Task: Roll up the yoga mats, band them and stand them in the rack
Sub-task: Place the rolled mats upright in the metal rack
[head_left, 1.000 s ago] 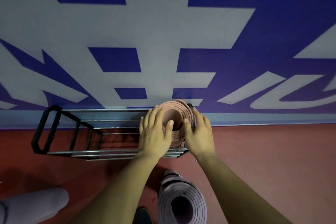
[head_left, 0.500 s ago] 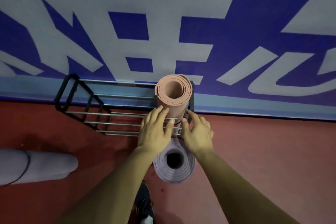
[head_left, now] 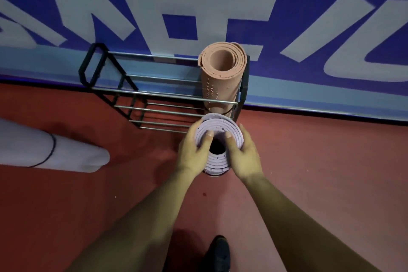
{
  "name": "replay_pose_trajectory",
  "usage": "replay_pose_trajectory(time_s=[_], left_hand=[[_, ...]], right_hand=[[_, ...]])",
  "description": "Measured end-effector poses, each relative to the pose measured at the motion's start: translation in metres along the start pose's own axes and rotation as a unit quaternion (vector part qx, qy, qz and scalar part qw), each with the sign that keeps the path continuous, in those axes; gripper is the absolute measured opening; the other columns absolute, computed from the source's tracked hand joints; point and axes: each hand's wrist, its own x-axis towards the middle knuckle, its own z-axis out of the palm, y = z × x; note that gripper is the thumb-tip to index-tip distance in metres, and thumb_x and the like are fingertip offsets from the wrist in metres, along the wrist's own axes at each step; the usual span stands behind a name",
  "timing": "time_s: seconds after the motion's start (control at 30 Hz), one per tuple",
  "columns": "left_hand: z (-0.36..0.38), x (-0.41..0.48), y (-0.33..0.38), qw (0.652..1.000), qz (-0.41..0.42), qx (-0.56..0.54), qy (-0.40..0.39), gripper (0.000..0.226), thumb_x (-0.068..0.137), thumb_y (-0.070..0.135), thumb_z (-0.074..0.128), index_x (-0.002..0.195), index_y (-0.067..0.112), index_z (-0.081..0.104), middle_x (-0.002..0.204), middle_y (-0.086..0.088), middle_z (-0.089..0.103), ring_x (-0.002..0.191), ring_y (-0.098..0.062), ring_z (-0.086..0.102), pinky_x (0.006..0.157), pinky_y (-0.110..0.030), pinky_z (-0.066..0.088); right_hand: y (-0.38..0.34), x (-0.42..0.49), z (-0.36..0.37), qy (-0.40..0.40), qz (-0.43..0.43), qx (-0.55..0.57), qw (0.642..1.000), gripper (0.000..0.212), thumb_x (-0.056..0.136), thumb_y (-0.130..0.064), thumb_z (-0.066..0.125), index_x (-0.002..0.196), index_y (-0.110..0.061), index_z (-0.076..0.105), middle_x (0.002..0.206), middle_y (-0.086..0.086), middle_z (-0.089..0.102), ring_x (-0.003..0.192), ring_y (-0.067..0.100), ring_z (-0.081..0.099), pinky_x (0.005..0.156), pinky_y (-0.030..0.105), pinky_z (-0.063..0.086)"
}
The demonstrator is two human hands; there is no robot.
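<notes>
A rolled pink mat [head_left: 220, 81] stands upright at the right end of the black metal rack [head_left: 136, 91] against the wall, with a dark band low on it. Just in front of the rack a rolled lilac mat [head_left: 217, 127] stands on end on the red floor. My left hand [head_left: 194, 152] grips its top from the left, thumb at the rim of the hollow core. My right hand [head_left: 242, 153] grips it from the right the same way. A third rolled mat, grey-lilac with a dark band [head_left: 53, 148], lies on the floor at the left.
The blue wall with pale lettering [head_left: 220, 6] runs right behind the rack. The rack's left and middle parts hold nothing. My dark shoe [head_left: 217, 254] shows at the bottom. Red floor [head_left: 320, 161] stretches to the right.
My hands left the pink mat standing in the rack and dropped back to the lilac roll, which they now grip at its top. The view has tilted down and pulled back.
</notes>
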Motion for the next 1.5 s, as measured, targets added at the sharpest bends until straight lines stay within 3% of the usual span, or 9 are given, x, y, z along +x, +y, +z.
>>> replay_pose_trajectory(time_s=[0.07, 0.17, 0.3, 0.4, 0.5, 0.67, 0.83, 1.13, 1.5], left_hand=[[0.003, 0.001, -0.001, 1.000, 0.011, -0.018, 0.013, 0.041, 0.087, 0.048, 0.058, 0.126, 0.036, 0.060, 0.114, 0.020, 0.068, 0.111, -0.003, 0.062, 0.101, -0.033, 0.049], [-0.004, -0.003, 0.000, 0.999, 0.026, -0.019, 0.010, 0.041, 0.087, 0.047, 0.057, 0.126, 0.036, 0.059, 0.111, 0.020, 0.068, 0.108, -0.003, 0.062, 0.098, -0.029, 0.049], [-0.042, -0.019, -0.004, 0.998, 0.054, -0.002, -0.023, 0.055, 0.087, 0.057, 0.054, 0.137, 0.036, 0.049, 0.118, 0.019, 0.064, 0.110, -0.002, 0.059, 0.092, -0.020, 0.045], [-0.083, -0.030, 0.006, 0.995, 0.083, -0.018, -0.042, 0.067, 0.082, 0.062, 0.051, 0.139, 0.026, 0.048, 0.120, 0.017, 0.062, 0.113, -0.004, 0.059, 0.097, -0.025, 0.045], [-0.131, -0.038, 0.030, 0.988, 0.128, -0.004, -0.084, 0.077, 0.081, 0.065, 0.052, 0.146, 0.023, 0.045, 0.137, 0.013, 0.058, 0.128, -0.004, 0.053, 0.107, -0.027, 0.041], [-0.217, -0.053, 0.102, 0.978, 0.183, 0.062, -0.077, 0.083, 0.081, 0.073, 0.041, 0.151, 0.029, 0.036, 0.147, 0.005, 0.054, 0.134, -0.013, 0.050, 0.110, -0.033, 0.041], [-0.301, -0.068, 0.189, 0.966, 0.237, 0.093, -0.043, 0.073, 0.084, 0.073, 0.039, 0.145, 0.033, 0.040, 0.141, 0.002, 0.057, 0.128, -0.022, 0.054, 0.104, -0.038, 0.044], [-0.421, -0.097, 0.334, 0.941, 0.334, 0.061, 0.009, 0.069, 0.088, 0.069, 0.035, 0.141, 0.026, 0.047, 0.132, -0.001, 0.064, 0.118, -0.025, 0.060, 0.098, -0.044, 0.049], [-0.435, -0.052, 0.381, 0.931, 0.356, 0.072, 0.015, 0.058, 0.095, 0.060, 0.038, 0.142, 0.026, 0.043, 0.131, -0.001, 0.062, 0.115, -0.023, 0.060, 0.095, -0.044, 0.051]], right_hand=[[0.007, 0.003, 0.006, 0.007, 0.002, 0.033, 0.999, 0.031, 0.096, -0.045, 0.066, 0.124, -0.053, 0.055, 0.114, -0.028, 0.066, 0.112, -0.004, 0.061, 0.093, 0.010, 0.043], [0.009, 0.000, 0.016, 0.014, -0.003, 0.036, 0.999, 0.035, 0.095, -0.047, 0.065, 0.130, -0.044, 0.057, 0.115, -0.022, 0.069, 0.111, 0.000, 0.063, 0.100, 0.028, 0.049], [-0.012, -0.025, 0.028, 0.012, -0.018, 0.013, 1.000, 0.023, 0.100, -0.044, 0.060, 0.122, -0.047, 0.055, 0.110, -0.030, 0.064, 0.106, -0.010, 0.060, 0.092, 0.020, 0.046], [-0.045, -0.048, 0.036, 0.006, -0.034, -0.003, 0.999, 0.015, 0.101, -0.042, 0.057, 0.104, -0.056, 0.053, 0.101, -0.035, 0.061, 0.095, -0.018, 0.057, 0.083, 0.014, 0.042], [-0.093, -0.069, 0.037, 0.019, -0.054, -0.012, 0.998, 0.014, 0.102, -0.043, 0.055, 0.102, -0.057, 0.055, 0.101, -0.032, 0.063, 0.097, -0.011, 0.058, 0.084, 0.018, 0.042], [-0.188, -0.118, 0.042, 0.041, -0.099, -0.024, 0.994, 0.030, 0.101, -0.048, 0.052, 0.127, -0.038, 0.061, 0.117, -0.015, 0.068, 0.113, 0.013, 0.062, 0.100, 0.036, 0.048], [-0.296, -0.173, 0.043, 0.079, -0.147, -0.032, 0.986, 0.026, 0.101, -0.050, 0.051, 0.121, -0.034, 0.059, 0.116, -0.012, 0.066, 0.108, 0.015, 0.061, 0.090, 0.034, 0.045], [-0.478, -0.255, 0.027, 0.136, -0.201, -0.016, 0.970, 0.037, 0.099, -0.054, 0.049, 0.124, -0.029, 0.058, 0.117, -0.003, 0.067, 0.105, 0.025, 0.065, 0.090, 0.051, 0.058], [-0.529, -0.216, 0.026, 0.153, -0.214, -0.004, 0.965, 0.041, 0.094, -0.059, 0.046, 0.118, -0.029, 0.061, 0.107, -0.001, 0.070, 0.099, 0.028, 0.068, 0.089, 0.057, 0.058]])
